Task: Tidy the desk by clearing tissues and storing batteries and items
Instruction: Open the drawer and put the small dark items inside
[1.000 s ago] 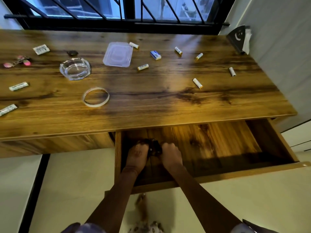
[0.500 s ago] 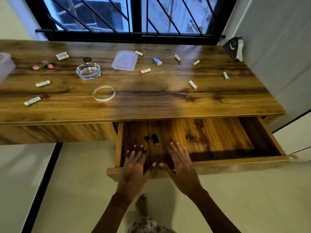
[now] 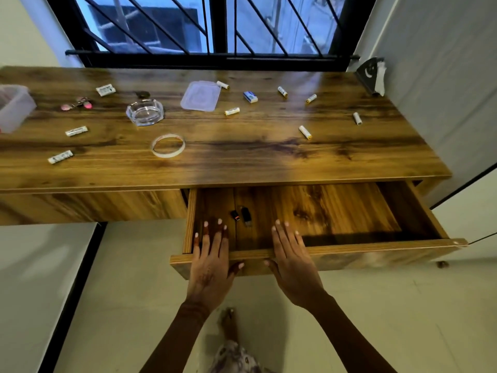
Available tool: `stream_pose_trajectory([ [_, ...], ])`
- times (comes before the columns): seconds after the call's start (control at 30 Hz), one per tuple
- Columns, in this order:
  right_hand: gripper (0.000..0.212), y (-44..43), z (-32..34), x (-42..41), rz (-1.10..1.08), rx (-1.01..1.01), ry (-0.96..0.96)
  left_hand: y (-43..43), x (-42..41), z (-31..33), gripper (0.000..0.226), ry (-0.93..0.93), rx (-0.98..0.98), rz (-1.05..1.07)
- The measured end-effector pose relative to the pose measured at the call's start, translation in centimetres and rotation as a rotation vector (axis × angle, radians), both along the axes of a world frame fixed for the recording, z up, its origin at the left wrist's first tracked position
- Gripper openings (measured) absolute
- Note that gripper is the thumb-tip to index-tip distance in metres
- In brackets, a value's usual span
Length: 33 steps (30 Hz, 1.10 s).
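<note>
Your left hand [image 3: 211, 265] and right hand [image 3: 291, 262] lie flat, empty, over the front rim of the open wooden drawer [image 3: 376, 245], likely to push it. Two small black gadgets [image 3: 246, 215] sit just beyond them; white cylindrical batteries [image 3: 305, 131] lie farther ahead on the bench [image 3: 242, 162].

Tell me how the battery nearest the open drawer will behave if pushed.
That battery is a cylinder lying on its side on the smooth desk, so it will likely roll, not slide. It looks light, so a pinch should lift it. Nothing blocks it from the front edge, so it might drop off.
</note>
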State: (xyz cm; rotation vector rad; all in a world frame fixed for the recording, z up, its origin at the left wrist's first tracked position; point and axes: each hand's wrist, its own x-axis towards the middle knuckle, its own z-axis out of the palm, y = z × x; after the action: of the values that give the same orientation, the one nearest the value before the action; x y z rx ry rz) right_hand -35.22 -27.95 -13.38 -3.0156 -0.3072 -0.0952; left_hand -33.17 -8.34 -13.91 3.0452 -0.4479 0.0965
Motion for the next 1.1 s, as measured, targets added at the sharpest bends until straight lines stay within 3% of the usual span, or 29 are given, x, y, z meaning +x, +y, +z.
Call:
stream_pose_trajectory([
  [0.43, 0.061, -0.3, 0.3, 7.4, -0.025, -0.053, -0.141, 0.3, 7.6, -0.4, 0.074, -0.092, -0.063, -0.02],
  [0.5, 0.071, -0.5, 0.7, 9.1, -0.027, -0.083, -0.178, 0.1, 9.2, -0.1, 0.081, -0.117, -0.073, -0.006],
  [0.63, 0.113, -1.2, 0.9, 12.8, -0.007, -0.194, -0.147, -0.2, 12.6, 0.9, 0.101, -0.172, -0.015, -0.038],
  [0.7, 0.121, -1.1, 0.8, 14.4, -0.021, -0.202, -0.128, -0.3, 14.1, 1.1, 0.117, -0.162, 0.016, -0.051],
  [0.8, 0.109, -0.8, 0.6, 16.2, -0.045, -0.174, -0.155, -0.8, 15.9, 1.0, 0.123, -0.159, 0.017, -0.007],
  [0.93, 0.089, -0.7, -0.4, 17.4, -0.047, -0.078, -0.265, -1.5, 17.0, 1.0, 0.107, -0.137, 0.029, 0.035],
  [1.1, 0.082, -0.9, -0.8, 17.3, -0.024, -0.061, -0.322, -1.5, 16.8, 0.7, 0.104, -0.184, 0.03, 0.031],
])
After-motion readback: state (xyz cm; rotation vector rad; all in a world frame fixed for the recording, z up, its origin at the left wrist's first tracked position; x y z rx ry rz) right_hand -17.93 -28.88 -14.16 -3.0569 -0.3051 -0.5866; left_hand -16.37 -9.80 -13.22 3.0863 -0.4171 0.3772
